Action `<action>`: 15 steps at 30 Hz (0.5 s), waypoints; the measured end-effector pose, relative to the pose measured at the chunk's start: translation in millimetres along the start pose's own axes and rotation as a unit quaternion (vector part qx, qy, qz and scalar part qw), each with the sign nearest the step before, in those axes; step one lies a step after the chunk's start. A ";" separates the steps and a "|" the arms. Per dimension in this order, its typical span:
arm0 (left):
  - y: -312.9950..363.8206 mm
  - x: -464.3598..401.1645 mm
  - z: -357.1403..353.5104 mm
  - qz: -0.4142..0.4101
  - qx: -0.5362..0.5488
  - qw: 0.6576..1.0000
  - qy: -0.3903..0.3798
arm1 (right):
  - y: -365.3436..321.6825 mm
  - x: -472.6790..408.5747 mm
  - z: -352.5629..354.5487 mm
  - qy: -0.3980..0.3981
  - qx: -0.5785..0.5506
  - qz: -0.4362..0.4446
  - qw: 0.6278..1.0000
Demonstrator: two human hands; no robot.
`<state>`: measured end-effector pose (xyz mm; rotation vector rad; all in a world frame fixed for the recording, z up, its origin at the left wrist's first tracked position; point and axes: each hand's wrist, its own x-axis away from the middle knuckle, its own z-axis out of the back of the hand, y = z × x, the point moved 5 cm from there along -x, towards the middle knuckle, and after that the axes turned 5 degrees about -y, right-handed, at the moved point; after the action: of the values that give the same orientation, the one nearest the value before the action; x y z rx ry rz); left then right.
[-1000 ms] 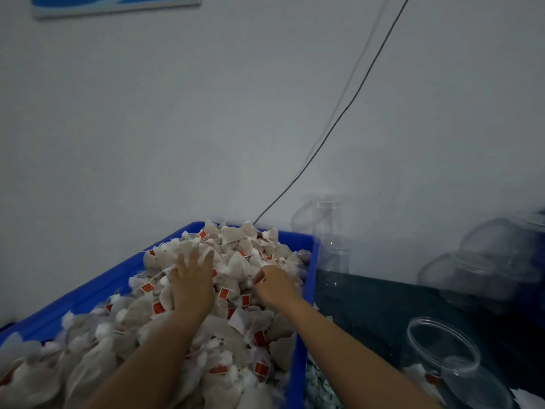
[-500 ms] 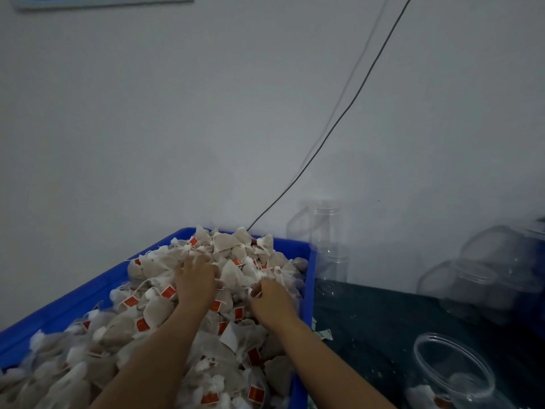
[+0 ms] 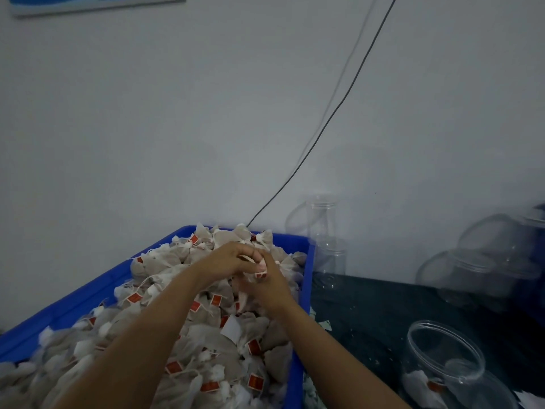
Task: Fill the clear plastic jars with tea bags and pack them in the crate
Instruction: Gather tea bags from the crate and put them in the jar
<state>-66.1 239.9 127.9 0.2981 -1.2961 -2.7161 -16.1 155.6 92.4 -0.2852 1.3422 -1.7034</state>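
From the head camera, both hands meet above the heap of tea bags [image 3: 182,343] that fills the blue crate [image 3: 305,293] on the left. The left hand [image 3: 227,261] has its fingers curled toward the right hand [image 3: 267,283], and between them they pinch a small cluster of tea bags [image 3: 259,265] — a red tag and white string show at the fingertips. Just how many bags each hand grasps cannot be told through the blur.

To the right, on the dark worktop [image 3: 383,314], an open clear plastic jar [image 3: 442,367] lies tilted near the bottom edge, with a few tea bags already inside. More clear jars — one upright stack [image 3: 327,237] just beside the crate's far corner, others [image 3: 483,261] on their sides further right — sit against the grey wall [image 3: 177,128]. A thin dark cable [image 3: 339,107] runs down the wall behind the crate.
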 end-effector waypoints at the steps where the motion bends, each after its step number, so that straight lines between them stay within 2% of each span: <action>1: 4.2 -0.5 -0.9 -0.009 0.000 1.000 -0.003 | -0.2 -2.4 2.0 0.007 0.017 -0.015 1.000; 3: 10.6 0.2 1.6 -0.034 0.035 0.999 0.015 | 3.0 -2.9 6.2 0.022 0.057 -0.068 0.996; 4: 9.4 0.3 5.9 -0.040 0.074 0.995 0.045 | 8.3 -3.1 8.9 0.031 0.080 -0.088 0.992; 6: -5.2 0.3 16.1 -0.033 0.116 0.984 0.134 | 18.7 0.6 9.7 0.039 0.049 -0.121 0.991; 7: -17.7 0.5 21.3 -0.007 0.068 0.980 0.186 | 22.2 3.2 10.6 0.049 0.016 -0.124 0.991; 9: -49.7 3.3 27.0 0.111 -0.137 0.954 0.244 | 23.2 4.5 12.5 0.064 0.030 -0.121 0.990; 10: -65.5 7.8 26.9 0.171 -0.227 0.927 0.243 | 23.1 3.7 11.6 0.062 0.055 -0.118 0.990; 12: -92.6 13.2 21.2 0.246 -0.353 0.885 0.177 | 22.8 1.2 11.2 0.063 0.132 -0.112 0.983; 14: -106.3 12.8 12.0 0.250 -0.457 0.849 0.090 | 24.5 -1.1 11.2 0.068 0.215 -0.103 0.969; 15: -109.7 12.2 9.8 0.246 -0.483 0.838 0.069 | 25.5 -1.3 11.2 0.067 0.236 -0.099 0.964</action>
<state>-82.4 313.7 47.0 0.0287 0.1413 -2.4287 5.0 149.7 75.1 -0.0285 0.9812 -2.1824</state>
